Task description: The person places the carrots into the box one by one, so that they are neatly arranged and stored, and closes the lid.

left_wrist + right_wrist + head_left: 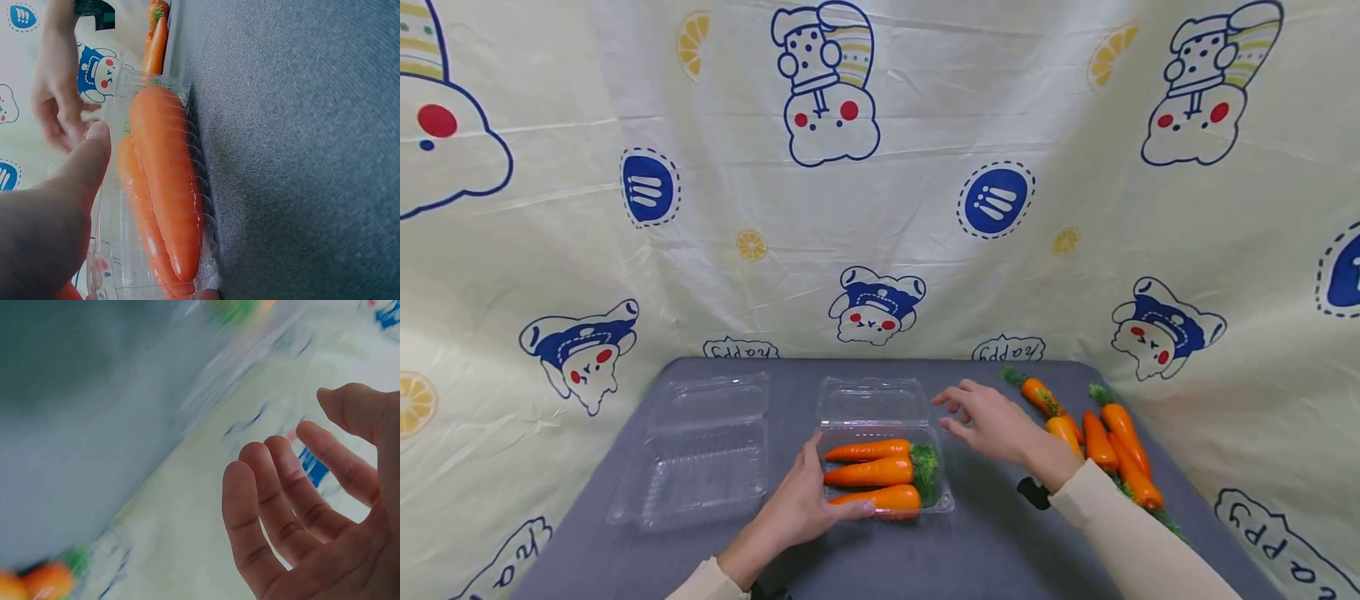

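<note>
My left hand (808, 500) holds the left side of a clear plastic clamshell box (946, 496), its thumb over the front rim. Three orange carrots (868, 472) lie side by side in the box's base, green tops to the right. The hinged lid (874, 402) is folded back behind it. In the left wrist view, the thumb reaches along the box wall beside the carrots (165, 169). My right hand (988, 417) hovers to the right of the lid with nothing in it. The right wrist view shows its fingers (272, 487) spread and slightly bent.
A second clear box (700, 467), lid folded back, stands on the left of the grey table (1000, 550). Several loose carrots (1123, 433) lie in a pile at the right, near the table's edge. A patterned curtain (910, 217) hangs behind.
</note>
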A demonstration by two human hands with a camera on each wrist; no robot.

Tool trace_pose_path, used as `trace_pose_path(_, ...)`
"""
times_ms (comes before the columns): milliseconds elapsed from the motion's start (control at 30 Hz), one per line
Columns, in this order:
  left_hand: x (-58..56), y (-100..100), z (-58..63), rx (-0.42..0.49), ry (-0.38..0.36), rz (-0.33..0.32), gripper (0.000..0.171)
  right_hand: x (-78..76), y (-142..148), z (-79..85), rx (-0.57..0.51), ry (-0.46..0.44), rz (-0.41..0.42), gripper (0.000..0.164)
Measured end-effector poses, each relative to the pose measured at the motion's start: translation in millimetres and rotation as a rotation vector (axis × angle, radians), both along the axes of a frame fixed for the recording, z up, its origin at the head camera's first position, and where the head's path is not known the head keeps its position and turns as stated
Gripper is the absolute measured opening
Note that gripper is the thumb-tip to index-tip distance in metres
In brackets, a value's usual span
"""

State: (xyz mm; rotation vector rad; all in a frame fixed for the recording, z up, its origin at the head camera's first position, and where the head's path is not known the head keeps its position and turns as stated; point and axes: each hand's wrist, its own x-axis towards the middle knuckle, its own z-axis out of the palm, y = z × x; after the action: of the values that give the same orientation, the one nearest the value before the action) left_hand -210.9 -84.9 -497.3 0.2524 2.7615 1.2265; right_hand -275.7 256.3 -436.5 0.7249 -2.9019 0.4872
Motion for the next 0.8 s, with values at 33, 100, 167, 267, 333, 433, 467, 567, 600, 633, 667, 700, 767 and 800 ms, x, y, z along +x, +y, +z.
trace_pose_path(33, -0.1, 0, -0.8, 0.003, -0.002, -0.001, 0.143, -0.7, 14, -1.3, 0.000, 0.022, -0.010, 0.027)
trace_pose_path(100, 0.2, 1, -2.2, 0.008, -0.011, -0.002, 0.144, -0.9, 44, -5.5, -0.004, 0.044, -0.027, 0.027)
trace_pose_path(167, 0.8, 1, -3.2, 0.006, -0.012, -0.004, 0.144, 0.0, 73, -10.5, -0.001, 0.056, -0.037, 0.028)
trace_pose_path(267, -0.5, -1, -1.7, 0.003, -0.013, -0.004, 0.144, -0.7, 111, -17.1, 0.022, 0.057, -0.054, 0.033)
trace_pose_path(333, -0.9, -2, -0.3, 0.001, -0.011, -0.007, 0.144, 0.3, 134, -20.5, 0.043, 0.052, -0.054, 0.039)
trace_pose_path(433, -0.8, -1, 1.0, -0.004, -0.027, -0.004, 0.145, 3.8, 163, -27.2, 0.087, 0.037, -0.041, 0.052)
trace_pose_path(467, -0.8, -1, 1.3, -0.005, -0.031, -0.002, 0.145, 4.4, 171, -29.7, 0.102, 0.028, -0.033, 0.056)
trace_pose_path(567, -1.8, -2, 3.9, -0.017, -0.027, 0.004, 0.145, 3.4, 187, -36.2, 0.152, 0.014, 0.010, 0.064)
trace_pose_path(600, -2.0, -2, 4.5, -0.022, -0.021, 0.005, 0.145, 2.7, 191, -38.5, 0.165, 0.013, 0.023, 0.064)
trace_pose_path(633, -2.0, -2, 4.8, -0.026, -0.015, 0.003, 0.145, 2.4, 193, -40.9, 0.175, 0.011, 0.035, 0.064)
trace_pose_path(667, -1.9, -2, 5.0, -0.025, -0.014, 0.003, 0.144, 2.2, 195, -43.5, 0.182, 0.013, 0.044, 0.063)
trace_pose_path(700, -1.6, -1, 4.9, -0.027, -0.011, 0.001, 0.144, 2.2, 196, -45.9, 0.190, 0.021, 0.052, 0.061)
trace_pose_path(767, -1.3, -1, 4.2, -0.027, -0.005, -0.005, 0.144, 2.5, 195, -49.7, 0.199, 0.046, 0.064, 0.056)
trace_pose_path(800, -1.3, 0, 4.2, -0.026, -0.004, -0.007, 0.143, 2.9, 193, -50.7, 0.205, 0.057, 0.062, 0.054)
